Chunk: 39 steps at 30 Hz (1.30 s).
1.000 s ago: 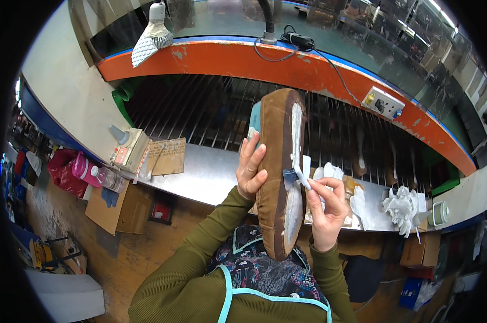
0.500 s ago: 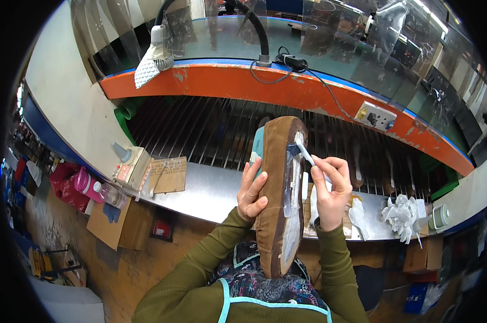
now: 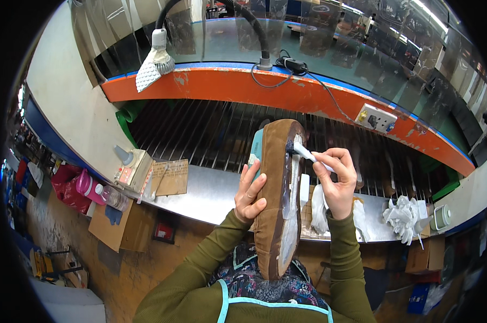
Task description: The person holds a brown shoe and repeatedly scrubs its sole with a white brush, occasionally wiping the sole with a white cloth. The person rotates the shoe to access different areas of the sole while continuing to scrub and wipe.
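Observation:
A brown suede shoe upper (image 3: 271, 177) stands on end in front of me, its unfinished underside turned to the right. A turquoise piece (image 3: 257, 143), perhaps the shoe last, shows along its left side. My left hand (image 3: 248, 196) grips the shoe upper's left side, with the thumb and fingers against the suede. Pinched in my right hand (image 3: 339, 182) is a small brush with a white handle (image 3: 305, 152). Its dark tip touches the underside near the upper end, beside a whitish strip (image 3: 294, 183) running down the middle.
Beyond the shoe lies a rack of metal rods (image 3: 200, 129), backed by an orange beam (image 3: 227, 81) with a power socket (image 3: 376, 118). A lamp (image 3: 155, 64) hangs at left. On the metal ledge (image 3: 203, 202) sit a cardboard piece (image 3: 171, 177), white gloves (image 3: 404, 215) and a green-white container (image 3: 441, 216).
My right hand has shifted slightly right, and the brush lies flatter, its tip a little to the left on the underside. The shoe upper and my left hand are almost unmoved.

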Each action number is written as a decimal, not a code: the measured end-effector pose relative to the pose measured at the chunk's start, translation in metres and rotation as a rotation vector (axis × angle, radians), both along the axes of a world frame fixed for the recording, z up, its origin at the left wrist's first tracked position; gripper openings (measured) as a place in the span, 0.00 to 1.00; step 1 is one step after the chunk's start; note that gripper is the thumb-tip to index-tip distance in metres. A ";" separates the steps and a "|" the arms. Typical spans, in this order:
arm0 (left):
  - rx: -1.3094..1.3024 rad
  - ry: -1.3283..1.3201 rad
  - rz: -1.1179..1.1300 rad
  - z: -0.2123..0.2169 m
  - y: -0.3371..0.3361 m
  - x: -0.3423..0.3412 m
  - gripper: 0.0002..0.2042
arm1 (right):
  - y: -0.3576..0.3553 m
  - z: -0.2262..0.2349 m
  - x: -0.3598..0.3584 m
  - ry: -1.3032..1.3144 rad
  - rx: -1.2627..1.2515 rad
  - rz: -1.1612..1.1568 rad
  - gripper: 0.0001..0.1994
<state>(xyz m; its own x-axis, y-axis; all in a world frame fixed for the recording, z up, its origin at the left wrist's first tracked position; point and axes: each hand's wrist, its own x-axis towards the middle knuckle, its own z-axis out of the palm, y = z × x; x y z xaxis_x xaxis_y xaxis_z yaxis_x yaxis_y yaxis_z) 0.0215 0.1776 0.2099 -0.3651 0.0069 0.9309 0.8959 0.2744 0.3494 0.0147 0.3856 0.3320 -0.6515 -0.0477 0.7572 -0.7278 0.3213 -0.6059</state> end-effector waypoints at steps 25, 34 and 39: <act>-0.120 0.134 0.181 0.009 0.003 -0.008 0.14 | 0.020 -0.024 0.043 -0.221 0.137 0.213 0.10; -0.092 0.124 0.194 0.008 0.004 -0.008 0.17 | 0.017 -0.027 0.058 -0.217 0.157 0.185 0.11; -0.083 0.105 0.192 0.006 0.004 -0.009 0.18 | 0.016 -0.030 0.065 -0.179 0.175 0.165 0.12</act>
<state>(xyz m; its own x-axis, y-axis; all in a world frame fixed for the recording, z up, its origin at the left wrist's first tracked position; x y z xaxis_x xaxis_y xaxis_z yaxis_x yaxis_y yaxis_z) 0.0128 0.1811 0.2161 -0.2683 0.0246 0.9630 0.8549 0.4669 0.2262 0.0794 0.4020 0.3019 -0.7467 -0.2837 0.6016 -0.6651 0.3186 -0.6753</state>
